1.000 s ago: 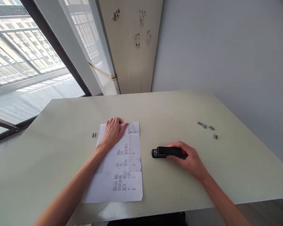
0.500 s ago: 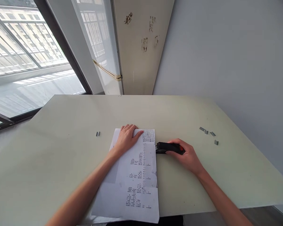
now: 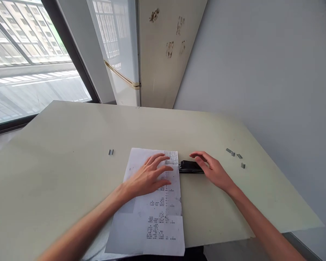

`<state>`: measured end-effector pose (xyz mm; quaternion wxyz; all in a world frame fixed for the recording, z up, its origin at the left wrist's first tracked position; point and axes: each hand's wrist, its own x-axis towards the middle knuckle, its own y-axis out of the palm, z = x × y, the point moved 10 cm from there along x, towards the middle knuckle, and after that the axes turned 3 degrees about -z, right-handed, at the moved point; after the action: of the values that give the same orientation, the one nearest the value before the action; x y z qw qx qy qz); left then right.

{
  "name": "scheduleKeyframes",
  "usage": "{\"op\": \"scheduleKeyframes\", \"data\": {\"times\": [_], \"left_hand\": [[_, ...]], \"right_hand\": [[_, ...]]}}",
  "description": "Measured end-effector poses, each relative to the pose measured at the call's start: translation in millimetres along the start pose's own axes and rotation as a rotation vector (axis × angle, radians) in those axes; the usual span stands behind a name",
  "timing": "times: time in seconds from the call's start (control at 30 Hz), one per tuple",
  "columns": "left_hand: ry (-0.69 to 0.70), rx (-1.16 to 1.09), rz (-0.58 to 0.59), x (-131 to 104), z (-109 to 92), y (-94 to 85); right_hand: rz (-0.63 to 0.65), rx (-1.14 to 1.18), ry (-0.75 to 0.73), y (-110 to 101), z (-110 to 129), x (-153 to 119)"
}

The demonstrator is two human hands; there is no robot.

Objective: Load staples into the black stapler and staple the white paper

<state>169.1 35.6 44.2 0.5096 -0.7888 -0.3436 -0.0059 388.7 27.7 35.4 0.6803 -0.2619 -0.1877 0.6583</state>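
Note:
Printed sheets of paper (image 3: 163,235) lie lengthwise toward me at the table's front edge. Over their upper part is my left hand (image 3: 152,175), fingers spread and pointing right, holding nothing; whether it presses on the paper I cannot tell. A black stapler (image 3: 188,166) rests on the table with its front end at the right edge of the sheets. My right hand (image 3: 213,169) is at the stapler's rear end, thumb and fingers apart, not gripping it. The hand hides the back of the stapler.
On the pale table (image 3: 70,174), two small staple strips (image 3: 111,152) lie left of the paper. Several more staple pieces (image 3: 239,156) are scattered at the right. A fridge (image 3: 125,54) and a grey wall (image 3: 255,54) stand behind the table.
My right hand has let go of the stapler, its fingers now apart above it. My left hand has moved down and right across the paper, its fingers turned toward the stapler.

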Motion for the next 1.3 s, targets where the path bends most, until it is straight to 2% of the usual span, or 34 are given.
{"op": "scheduleKeyframes", "data": {"times": [0.1, 0.2, 0.43, 0.6, 0.83, 1.07, 1.3], "left_hand": [[0.05, 0.041, 0.055, -7, -6, 10.7], [0.065, 0.064, 0.072, -10, -7, 18.1], [0.065, 0.068, 0.085, -14, -17, 27.3], [0.055, 0.072, 0.06, -16, -16, 25.9], [0.025, 0.104, 0.093, -18, -13, 27.8], [0.023, 0.081, 0.056, -17, -14, 24.8], [0.014, 0.111, 0.072, -17, -15, 27.6]], "right_hand": [[-0.047, -0.097, 0.037, 1, 5, 9], [-0.066, -0.186, 0.014, 8, 14, 16], [0.012, -0.268, -0.013, 28, 27, 19], [0.022, -0.264, -0.026, 32, 27, 19], [0.043, -0.297, 0.002, 35, 25, 19], [0.013, -0.33, -0.024, 35, 27, 19], [0.011, -0.354, -0.036, 36, 30, 20]]}}
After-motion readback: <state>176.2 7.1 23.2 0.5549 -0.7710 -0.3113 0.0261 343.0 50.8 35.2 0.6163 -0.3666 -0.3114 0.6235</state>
